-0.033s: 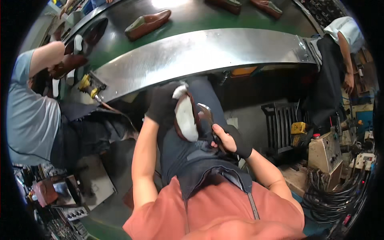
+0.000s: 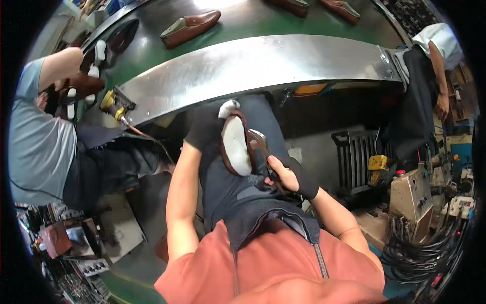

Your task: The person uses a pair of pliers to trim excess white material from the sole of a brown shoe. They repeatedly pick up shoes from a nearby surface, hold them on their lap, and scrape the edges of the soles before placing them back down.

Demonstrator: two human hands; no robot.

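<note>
My left hand (image 2: 206,124), in a dark glove, is closed around the side and far end of a brown shoe (image 2: 236,144). The shoe rests on my lap with its whitish sole facing up. Some white material (image 2: 229,108) shows at my left fingertips; I cannot tell whether it is a finger wrap or a cloth. In my right hand (image 2: 287,178), also dark-gloved with bare fingertips, is a hammer (image 2: 259,142) with a curved metal head. That head lies close beside the right edge of the shoe; whether they touch is unclear.
Ahead runs a metal ledge (image 2: 243,63), with a green belt (image 2: 243,25) beyond it carrying brown shoes (image 2: 191,29). A yellow power tool (image 2: 115,106) sits at the ledge's left end. Co-workers (image 2: 40,137) stand left and right. A control box (image 2: 409,191) and coiled cables (image 2: 412,253) are at right.
The hammer head has tilted slightly beside the shoe's edge. The shoe has shifted a little in my left hand. At left, the co-worker's hand and shoe have moved.
</note>
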